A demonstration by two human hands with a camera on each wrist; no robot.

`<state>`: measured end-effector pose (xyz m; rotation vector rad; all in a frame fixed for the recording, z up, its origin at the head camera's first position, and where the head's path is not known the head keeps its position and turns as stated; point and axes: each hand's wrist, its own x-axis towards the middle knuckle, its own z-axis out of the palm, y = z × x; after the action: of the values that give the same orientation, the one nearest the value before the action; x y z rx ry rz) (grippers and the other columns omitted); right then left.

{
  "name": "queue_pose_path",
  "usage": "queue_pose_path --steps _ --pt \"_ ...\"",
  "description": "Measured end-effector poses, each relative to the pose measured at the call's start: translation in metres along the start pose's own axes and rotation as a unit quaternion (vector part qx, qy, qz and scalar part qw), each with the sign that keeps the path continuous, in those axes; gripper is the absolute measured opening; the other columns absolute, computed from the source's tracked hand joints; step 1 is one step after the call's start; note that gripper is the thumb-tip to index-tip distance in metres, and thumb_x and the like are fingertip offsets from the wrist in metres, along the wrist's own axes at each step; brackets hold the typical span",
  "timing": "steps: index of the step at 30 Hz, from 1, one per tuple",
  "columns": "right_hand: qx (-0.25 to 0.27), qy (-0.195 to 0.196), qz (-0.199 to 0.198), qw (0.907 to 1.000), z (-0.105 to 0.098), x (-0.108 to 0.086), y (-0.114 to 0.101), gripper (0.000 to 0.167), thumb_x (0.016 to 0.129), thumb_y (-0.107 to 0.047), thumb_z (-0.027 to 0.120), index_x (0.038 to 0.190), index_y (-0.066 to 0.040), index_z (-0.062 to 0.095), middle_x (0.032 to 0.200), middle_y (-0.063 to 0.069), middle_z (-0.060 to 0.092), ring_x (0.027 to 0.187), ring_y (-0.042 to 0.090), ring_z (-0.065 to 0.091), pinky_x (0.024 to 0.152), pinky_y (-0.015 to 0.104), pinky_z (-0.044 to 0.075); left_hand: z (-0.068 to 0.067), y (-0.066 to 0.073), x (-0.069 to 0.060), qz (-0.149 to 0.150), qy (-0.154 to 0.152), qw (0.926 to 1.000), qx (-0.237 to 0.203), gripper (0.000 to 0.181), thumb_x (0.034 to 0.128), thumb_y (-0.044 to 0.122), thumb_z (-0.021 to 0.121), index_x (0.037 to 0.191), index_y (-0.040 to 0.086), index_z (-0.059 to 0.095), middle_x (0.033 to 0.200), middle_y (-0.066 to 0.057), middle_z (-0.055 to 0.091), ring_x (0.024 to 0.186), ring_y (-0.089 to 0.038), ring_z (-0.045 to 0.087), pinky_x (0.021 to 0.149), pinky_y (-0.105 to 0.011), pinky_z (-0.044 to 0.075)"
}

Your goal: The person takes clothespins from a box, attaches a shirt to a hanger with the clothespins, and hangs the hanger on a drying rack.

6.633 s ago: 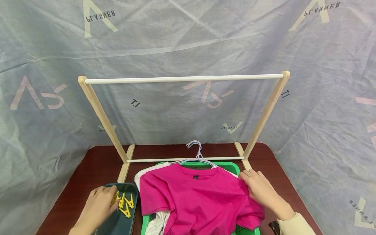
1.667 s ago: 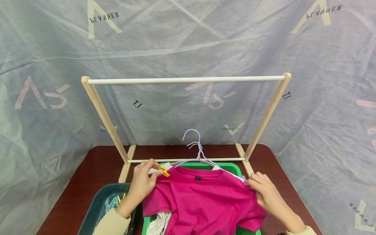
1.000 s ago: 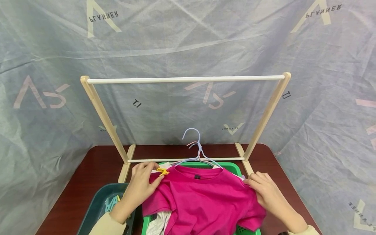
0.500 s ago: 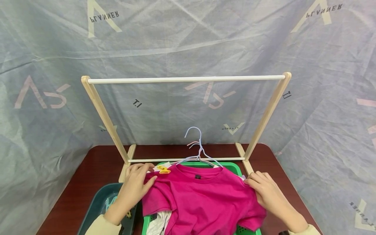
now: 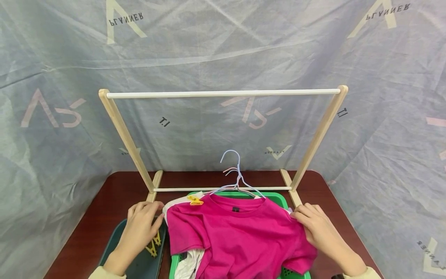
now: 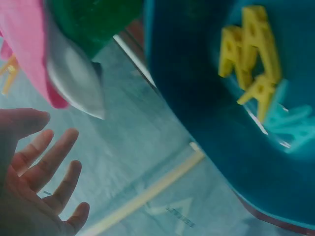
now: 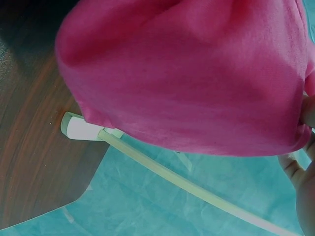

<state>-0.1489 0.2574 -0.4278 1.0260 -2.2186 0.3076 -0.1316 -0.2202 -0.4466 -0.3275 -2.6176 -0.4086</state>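
Observation:
A magenta T-shirt (image 5: 240, 228) on a pale blue hanger (image 5: 239, 166) lies over a white garment (image 5: 177, 201) on the green basket (image 5: 282, 199). At its left shoulder sits a yellow clothespin (image 5: 196, 200), clipped beside the collar. The left hand (image 5: 137, 228), empty with fingers spread, hovers over the dark teal tray (image 5: 115, 236); in the left wrist view the hand (image 6: 47, 172) is beside the tray. Fingers of the right hand (image 5: 318, 228) pinch the shirt's right shoulder; the right wrist view has that hand (image 7: 305, 172) at the magenta cloth (image 7: 187, 78), partly out of frame.
A wooden rack with a white top bar (image 5: 223, 93) stands behind the basket. Yellow clothespins (image 6: 251, 49) and light blue clothespins (image 6: 295, 125) lie in the tray. Two more hanger hooks (image 5: 230, 170) show behind the front one. Grey printed sheeting (image 5: 209, 46) surrounds the brown table (image 5: 94, 209).
The left hand came from the tray with a yellow clothespin, put it at the shirt's left shoulder, let go and moved back left over the tray. The right hand stays at the other shoulder.

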Motion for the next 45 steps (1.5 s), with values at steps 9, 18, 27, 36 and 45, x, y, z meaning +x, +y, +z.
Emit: queue_pose_path --steps 9,18,27,36,45 --pt "0.003 0.005 -0.003 1.0000 0.000 0.000 0.000 0.037 0.089 -0.007 0.028 0.081 -0.012 0.064 0.080 -0.006 0.054 0.073 0.012 0.045 0.075 0.027 0.029 0.000 -0.023 -0.024 -0.014 -0.018 0.9989 0.041 0.028 0.0713 0.013 0.075 0.094 0.015 0.060 0.090 -0.001 0.066 0.091 -0.028 0.052 0.081 -0.052 0.031" --pt "0.005 0.007 -0.004 1.0000 0.000 -0.001 0.000 0.038 0.092 -0.010 0.027 0.081 -0.012 0.064 0.080 -0.006 0.054 0.074 0.012 0.045 0.075 0.027 0.029 0.012 -0.038 -0.044 -0.039 -0.115 0.9894 0.079 0.034 0.0647 0.015 0.080 0.092 0.018 0.061 0.090 0.002 0.065 0.091 -0.029 0.054 0.076 -0.054 0.036" --pt "0.008 0.011 -0.002 0.9999 0.000 -0.002 -0.001 0.044 0.097 -0.013 0.023 0.082 -0.013 0.064 0.081 -0.006 0.055 0.075 0.012 0.047 0.076 0.027 0.029 0.027 -0.046 -0.053 -0.055 -0.204 0.9727 0.096 0.043 0.0637 0.016 0.080 0.103 0.012 0.064 0.096 -0.003 0.066 0.092 -0.030 0.055 0.074 -0.056 0.038" --pt "0.011 0.032 -0.013 0.9993 0.001 0.000 -0.002 0.042 0.097 -0.012 0.025 0.082 -0.013 0.064 0.081 -0.006 0.055 0.074 0.011 0.046 0.075 0.027 0.030 0.040 -0.050 -0.056 -0.042 -0.220 0.9694 0.100 0.029 0.0618 0.012 0.081 0.079 0.021 0.060 0.075 0.007 0.058 0.080 -0.025 0.055 0.072 -0.056 0.041" --pt "0.010 0.022 -0.007 0.9997 0.001 -0.001 -0.002 0.043 0.097 -0.012 0.024 0.081 -0.013 0.064 0.082 -0.005 0.055 0.076 0.012 0.047 0.076 0.027 0.029 0.046 -0.051 -0.058 -0.036 -0.226 0.9679 0.104 0.030 0.0627 0.008 0.079 0.069 0.024 0.055 0.073 0.007 0.054 0.078 -0.024 0.053 0.072 -0.055 0.041"
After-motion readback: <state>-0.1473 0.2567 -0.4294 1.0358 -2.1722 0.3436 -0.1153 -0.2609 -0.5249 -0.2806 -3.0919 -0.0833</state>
